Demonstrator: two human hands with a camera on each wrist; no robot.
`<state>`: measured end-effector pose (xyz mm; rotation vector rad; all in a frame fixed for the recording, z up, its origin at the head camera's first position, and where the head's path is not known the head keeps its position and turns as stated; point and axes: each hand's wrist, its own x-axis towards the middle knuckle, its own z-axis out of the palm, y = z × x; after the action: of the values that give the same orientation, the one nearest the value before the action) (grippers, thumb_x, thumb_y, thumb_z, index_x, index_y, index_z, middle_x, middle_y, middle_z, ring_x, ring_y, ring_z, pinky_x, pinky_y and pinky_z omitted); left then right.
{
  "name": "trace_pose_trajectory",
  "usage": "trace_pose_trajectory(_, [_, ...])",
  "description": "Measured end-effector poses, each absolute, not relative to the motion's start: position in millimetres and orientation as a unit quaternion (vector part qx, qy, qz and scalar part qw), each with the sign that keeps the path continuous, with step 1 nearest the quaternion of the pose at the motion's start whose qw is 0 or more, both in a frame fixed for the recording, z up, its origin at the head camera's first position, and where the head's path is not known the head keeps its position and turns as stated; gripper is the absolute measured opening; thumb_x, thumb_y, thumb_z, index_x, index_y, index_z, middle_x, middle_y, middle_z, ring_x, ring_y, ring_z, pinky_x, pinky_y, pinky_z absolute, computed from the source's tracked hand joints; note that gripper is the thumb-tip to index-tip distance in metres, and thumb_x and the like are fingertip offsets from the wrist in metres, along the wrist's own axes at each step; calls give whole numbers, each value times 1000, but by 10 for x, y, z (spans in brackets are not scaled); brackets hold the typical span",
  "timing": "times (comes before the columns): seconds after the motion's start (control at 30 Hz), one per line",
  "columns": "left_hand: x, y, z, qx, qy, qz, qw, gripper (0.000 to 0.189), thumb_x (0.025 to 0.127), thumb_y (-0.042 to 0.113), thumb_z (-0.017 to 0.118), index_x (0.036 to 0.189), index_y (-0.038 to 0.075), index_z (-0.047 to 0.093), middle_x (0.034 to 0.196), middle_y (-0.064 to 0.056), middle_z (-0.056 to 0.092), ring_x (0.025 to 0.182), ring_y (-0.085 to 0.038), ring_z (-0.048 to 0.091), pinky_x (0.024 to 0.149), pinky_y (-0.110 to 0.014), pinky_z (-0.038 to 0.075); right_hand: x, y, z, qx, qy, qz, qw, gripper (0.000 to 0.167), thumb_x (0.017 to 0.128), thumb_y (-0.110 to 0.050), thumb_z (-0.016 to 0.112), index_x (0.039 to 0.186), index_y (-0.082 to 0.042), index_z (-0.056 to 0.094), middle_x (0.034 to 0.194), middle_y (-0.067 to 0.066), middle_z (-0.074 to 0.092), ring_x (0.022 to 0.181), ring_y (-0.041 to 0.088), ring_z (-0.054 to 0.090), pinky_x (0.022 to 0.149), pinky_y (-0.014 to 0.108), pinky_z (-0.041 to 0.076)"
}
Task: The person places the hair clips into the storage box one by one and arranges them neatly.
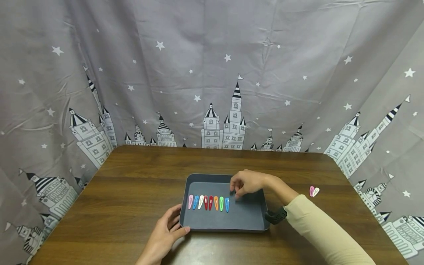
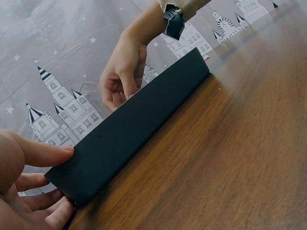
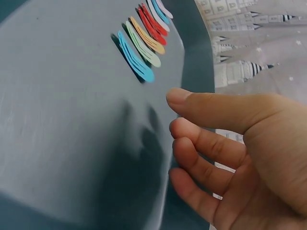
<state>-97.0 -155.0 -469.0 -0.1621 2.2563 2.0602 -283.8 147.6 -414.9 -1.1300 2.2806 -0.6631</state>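
A dark grey rectangular tray lies on the table. Inside it, a row of snap hair clips runs from a pink one at the left to a blue one at the right, with white, red, orange and green ones between. My left hand holds the tray's near left corner, thumb on the near wall and fingers curled at the side. Over the tray, right of the blue clip, hovers my right hand; in the right wrist view its fingers are loosely bent with nothing between them.
On the wooden table, right of the tray, lie a pink clip and a white clip side by side. A grey curtain printed with castles and stars hangs behind the table. A dark band circles my right wrist.
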Motion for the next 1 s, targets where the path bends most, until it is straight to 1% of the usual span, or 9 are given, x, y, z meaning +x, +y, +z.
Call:
trace_pose_trajectory(0.2, [-960, -1538, -4687, -55, 735, 675, 44, 73, 84, -8, 78, 150, -5, 44, 145, -31, 51, 134, -45, 50, 106, -46, 49, -2860, 1654, -4095, -408, 844, -256, 235, 15, 89, -5, 81, 102, -4, 73, 79, -8, 65, 72, 8, 61, 64, 23, 51])
trace_pose_trajectory(0.57, [-976, -1552, -4711, -48, 737, 673, 39, 74, 85, -9, 77, 150, -7, 43, 146, -33, 49, 135, -46, 48, 107, -48, 48, -2876, 1865, -3992, -390, 854, -257, 229, 16, 89, -6, 80, 103, -4, 72, 79, -7, 66, 74, 9, 60, 67, 25, 50])
trace_pose_trajectory(0.73, [-975, -1543, -4696, -55, 737, 672, 43, 74, 85, -8, 77, 150, -6, 44, 146, -33, 49, 135, -46, 49, 106, -48, 49, -2901, 1973, -3980, -385, 851, -275, 226, 18, 89, -6, 80, 103, 0, 71, 80, -7, 65, 75, 9, 61, 69, 25, 52])
trace_pose_trajectory(1.0, [-973, -1545, -4672, -60, 742, 666, 46, 74, 85, -6, 78, 150, -5, 44, 147, -32, 49, 135, -46, 48, 107, -47, 48, -2935, 2174, -3990, -382, 855, -288, 202, 17, 89, -5, 79, 103, 1, 71, 79, -7, 65, 75, 10, 61, 73, 26, 53])
